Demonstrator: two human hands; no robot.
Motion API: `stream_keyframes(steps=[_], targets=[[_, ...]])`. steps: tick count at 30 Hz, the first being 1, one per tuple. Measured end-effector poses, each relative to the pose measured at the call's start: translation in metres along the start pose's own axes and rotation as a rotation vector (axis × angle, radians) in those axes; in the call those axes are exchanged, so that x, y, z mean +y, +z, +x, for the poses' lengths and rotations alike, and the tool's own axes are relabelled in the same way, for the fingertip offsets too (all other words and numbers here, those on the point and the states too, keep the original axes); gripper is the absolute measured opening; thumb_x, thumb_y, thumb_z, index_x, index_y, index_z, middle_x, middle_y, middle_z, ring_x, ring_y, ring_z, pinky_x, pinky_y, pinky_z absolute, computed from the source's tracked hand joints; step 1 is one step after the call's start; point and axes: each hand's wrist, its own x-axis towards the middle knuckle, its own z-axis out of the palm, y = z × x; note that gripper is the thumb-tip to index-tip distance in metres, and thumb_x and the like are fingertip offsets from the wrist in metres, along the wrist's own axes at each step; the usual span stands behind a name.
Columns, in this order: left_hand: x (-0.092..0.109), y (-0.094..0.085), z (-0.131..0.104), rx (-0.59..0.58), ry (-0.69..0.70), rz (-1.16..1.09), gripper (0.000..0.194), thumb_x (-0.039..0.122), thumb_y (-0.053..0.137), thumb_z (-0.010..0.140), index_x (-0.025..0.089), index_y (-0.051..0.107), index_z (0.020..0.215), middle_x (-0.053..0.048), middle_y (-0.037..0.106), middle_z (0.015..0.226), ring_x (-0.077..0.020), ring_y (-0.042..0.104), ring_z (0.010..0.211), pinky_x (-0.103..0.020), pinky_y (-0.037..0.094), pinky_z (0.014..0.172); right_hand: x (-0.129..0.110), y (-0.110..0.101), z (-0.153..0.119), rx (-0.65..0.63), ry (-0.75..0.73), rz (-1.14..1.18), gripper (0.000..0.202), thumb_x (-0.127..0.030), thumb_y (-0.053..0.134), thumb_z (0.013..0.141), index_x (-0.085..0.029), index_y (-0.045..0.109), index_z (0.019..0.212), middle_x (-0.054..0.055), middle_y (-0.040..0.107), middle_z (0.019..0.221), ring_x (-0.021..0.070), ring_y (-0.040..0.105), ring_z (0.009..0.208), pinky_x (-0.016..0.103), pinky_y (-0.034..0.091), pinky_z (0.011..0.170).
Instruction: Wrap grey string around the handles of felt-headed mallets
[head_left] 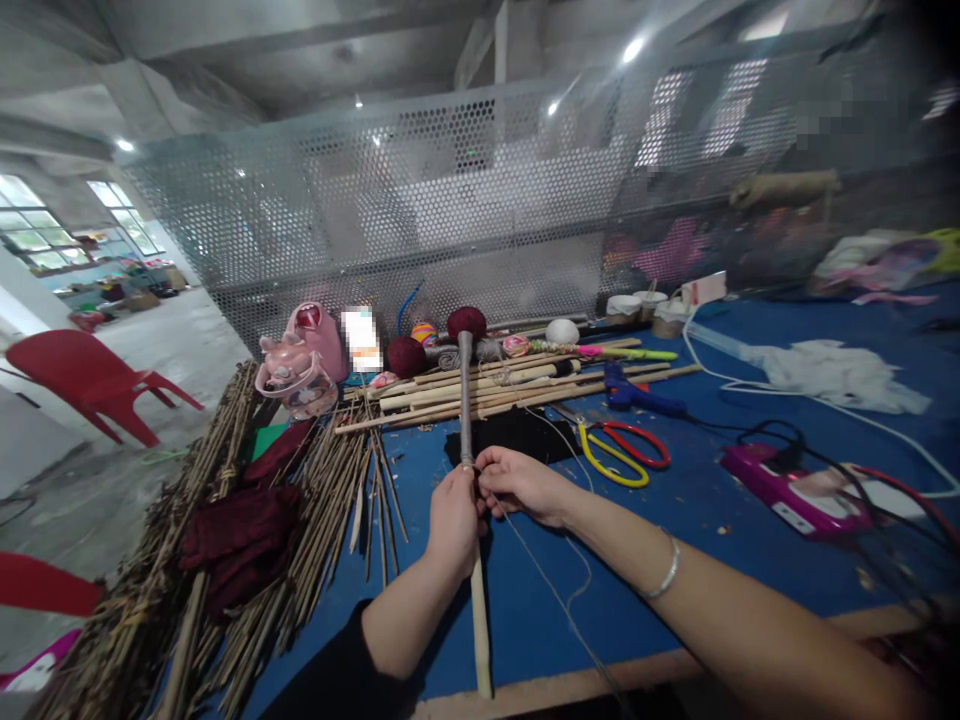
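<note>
My left hand is wrapped round a pale wooden stick that points away from me. The far half of the stick is covered in a wound layer of grey yarn, and its far end reaches a dark red yarn ball. Close against the stick, my right hand pinches a thin grey thread where the wrapping ends. From there the loose thread trails down over the table's front edge. The exact pinch point is partly hidden by my fingers. A black cloth lies just beyond my hands.
Red and yellow scissors and a blue glue gun lie right of the stick. A purple power strip with cables sits farther right. Bundled twigs and dark red cloth cover the left. Several bare sticks lie crosswise behind.
</note>
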Motion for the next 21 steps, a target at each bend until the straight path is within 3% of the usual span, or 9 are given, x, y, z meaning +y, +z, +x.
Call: stream_keyframes(steps=[3,6,11,15,21], targets=[[-0.001,-0.001,0.002,-0.002,-0.008,-0.021,0.022,0.037,0.046,0.071,0.016,0.05,0.072,0.004,0.041,0.051,-0.0045,0.033,0.037,-0.015,0.019,0.031,-0.006,-0.002,0.0,0.053,0.024,0.121,0.024,-0.013,0.051,0.06,-0.018,0.042,0.082,-0.006,0.05,0.058,0.0036,0.04,0.038,0.015,0.027,0.037],[-0.003,0.0,0.003,0.031,-0.021,-0.037,0.023,0.039,0.047,0.07,0.017,0.051,0.074,0.005,0.038,0.052,-0.0041,0.032,0.036,-0.015,0.018,0.031,-0.009,-0.006,0.003,0.086,-0.018,0.028,0.021,-0.011,0.045,0.06,-0.017,0.044,0.079,-0.007,0.047,0.054,0.0018,0.026,0.034,0.016,0.018,0.035],[-0.006,0.001,0.0,0.028,-0.03,-0.059,0.023,0.04,0.046,0.072,0.017,0.048,0.07,0.006,0.034,0.046,-0.0046,0.03,0.035,-0.015,0.019,0.032,-0.004,-0.011,0.012,0.244,-0.382,-0.467,0.022,-0.013,0.054,0.062,-0.017,0.049,0.083,-0.005,0.053,0.057,0.0083,0.048,0.052,0.02,0.038,0.053],[-0.008,0.001,-0.002,-0.008,0.023,-0.046,0.025,0.042,0.046,0.074,0.017,0.049,0.073,0.007,0.033,0.046,-0.0046,0.028,0.035,-0.015,0.02,0.032,-0.004,-0.012,0.009,0.311,-0.519,-0.805,0.021,-0.025,0.057,0.07,-0.019,0.058,0.091,0.0,0.062,0.073,0.0123,0.056,0.065,0.023,0.041,0.06],[-0.011,0.001,-0.001,-0.016,0.053,0.014,0.029,0.044,0.047,0.075,0.017,0.052,0.083,0.008,0.031,0.046,-0.0045,0.027,0.035,-0.015,0.019,0.033,-0.007,-0.011,0.002,0.332,-0.695,-1.176,0.02,-0.027,0.047,0.082,-0.023,0.065,0.089,0.003,0.067,0.091,0.0173,0.059,0.084,0.027,0.039,0.076]])
